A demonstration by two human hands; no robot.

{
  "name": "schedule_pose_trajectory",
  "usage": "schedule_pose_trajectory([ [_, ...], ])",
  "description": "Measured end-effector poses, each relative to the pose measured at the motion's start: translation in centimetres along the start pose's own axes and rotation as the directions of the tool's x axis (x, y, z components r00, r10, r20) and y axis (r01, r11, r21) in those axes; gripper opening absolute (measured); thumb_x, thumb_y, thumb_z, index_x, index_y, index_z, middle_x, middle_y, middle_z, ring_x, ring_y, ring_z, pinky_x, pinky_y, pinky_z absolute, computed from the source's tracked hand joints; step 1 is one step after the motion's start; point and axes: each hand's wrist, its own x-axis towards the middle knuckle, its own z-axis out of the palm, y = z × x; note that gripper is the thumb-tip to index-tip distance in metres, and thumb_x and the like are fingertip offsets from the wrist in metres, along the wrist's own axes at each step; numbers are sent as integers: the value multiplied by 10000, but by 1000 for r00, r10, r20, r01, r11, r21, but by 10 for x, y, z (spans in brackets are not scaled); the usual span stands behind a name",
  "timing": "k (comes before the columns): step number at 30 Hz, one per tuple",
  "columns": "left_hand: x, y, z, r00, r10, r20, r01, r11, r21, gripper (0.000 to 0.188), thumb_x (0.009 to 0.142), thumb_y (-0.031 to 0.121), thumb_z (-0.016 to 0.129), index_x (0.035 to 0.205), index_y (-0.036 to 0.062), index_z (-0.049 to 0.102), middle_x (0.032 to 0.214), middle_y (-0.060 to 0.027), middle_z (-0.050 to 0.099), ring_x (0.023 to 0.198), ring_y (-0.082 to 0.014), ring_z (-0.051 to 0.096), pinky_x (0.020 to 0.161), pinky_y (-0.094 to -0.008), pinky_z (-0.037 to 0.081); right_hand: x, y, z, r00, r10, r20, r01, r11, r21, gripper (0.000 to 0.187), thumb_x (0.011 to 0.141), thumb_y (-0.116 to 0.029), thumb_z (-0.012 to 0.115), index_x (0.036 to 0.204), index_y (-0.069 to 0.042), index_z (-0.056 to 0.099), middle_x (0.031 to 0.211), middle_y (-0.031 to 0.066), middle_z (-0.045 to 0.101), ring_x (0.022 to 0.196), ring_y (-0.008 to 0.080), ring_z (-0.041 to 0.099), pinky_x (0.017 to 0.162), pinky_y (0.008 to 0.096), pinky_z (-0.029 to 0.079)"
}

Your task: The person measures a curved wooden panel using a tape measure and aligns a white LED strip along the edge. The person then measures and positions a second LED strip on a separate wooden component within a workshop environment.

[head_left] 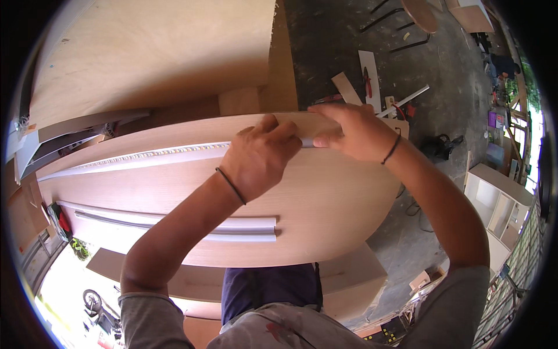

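Note:
A wood-grain board [325,203] lies across in front of me. Along it, towards its far edge, runs a pale metal channel [139,165] with a strip of small LEDs [168,152] in it. My left hand [261,154] is closed on the channel, fingers curled; the fingertips are partly hidden. Just to its right, my right hand [360,134] has its thumb on the grey end of the channel, with the fingers reaching over to the board's far edge. On the board's near part lie loose pale channel strips [250,223], left of centre.
Beyond the board stands a large plywood panel [163,52]. Offcuts [347,88], red-handled pliers [367,82] and a metal strip [410,99] lie on the concrete floor at far right. White cabinets [494,195] stand right. A wooden box-like piece [349,276] sits beneath the near edge.

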Motion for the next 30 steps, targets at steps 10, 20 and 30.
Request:
schedule_pose_trajectory([
  [10, -1, 1, -1, 999, -12, -32, 11, 1000, -2, 106, 747, -26, 664, 825, 46, 653, 902, -40, 588, 835, -251, 578, 655, -370, 570, -6, 15, -19, 976, 30, 217, -50, 995, 85, 646, 865, -224, 760, 1431, -36, 511, 1346, 212, 610, 1165, 344, 640, 986, 400, 504],
  [20, -1, 2, -3, 998, -22, -63, 19, 999, -35, 164, 756, -58, 674, 864, 61, 642, 923, -51, 633, 832, -287, 594, 691, -395, 544, -18, 54, -31, 981, -62, 182, 39, 991, 127, 659, 864, -275, 759, 1445, -91, 511, 1250, 174, 678, 1169, 326, 641, 990, 395, 503],
  [30, -13, -3, -13, 992, -85, -93, 83, 996, -22, 157, 789, -23, 714, 911, 73, 688, 904, -71, 637, 866, -295, 624, 707, -403, 550, -24, 42, -37, 968, 66, 244, -123, 966, 227, 654, 857, -263, 770, 1435, -80, 524, 1320, 172, 643, 1219, 294, 619, 1028, 367, 479],
])
